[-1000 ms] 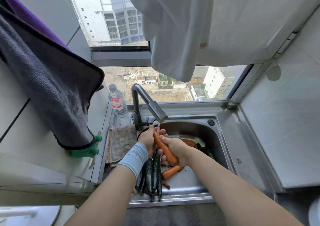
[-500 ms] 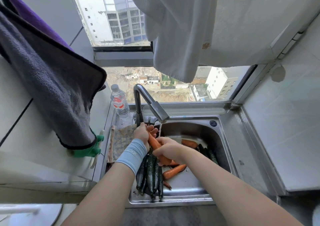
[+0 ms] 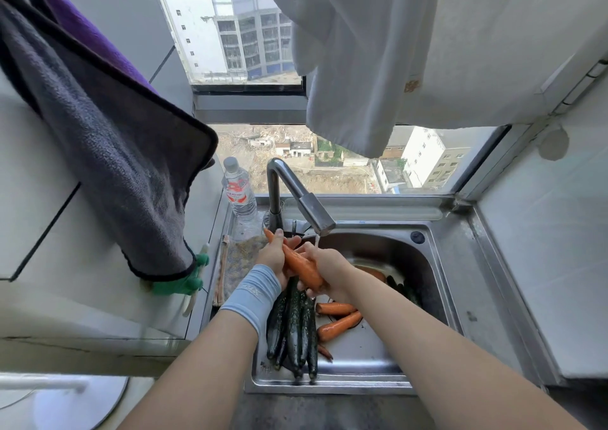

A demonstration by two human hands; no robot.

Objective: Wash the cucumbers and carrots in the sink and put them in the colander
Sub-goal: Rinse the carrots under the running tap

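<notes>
Now: my left hand (image 3: 273,258) and right hand (image 3: 325,265) both grip one carrot (image 3: 301,266) beneath the tap (image 3: 312,211), above the sink (image 3: 362,387). Its long axis slants far-left tip to near-right butt, left hand nearer the tip. Cucumbers (image 3: 294,324) lie just below. I can't make out the colander.

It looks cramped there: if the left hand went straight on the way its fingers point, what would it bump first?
Probably the faucet's base, just beyond the left hand gripping the carrot; depth is unclear.
</notes>
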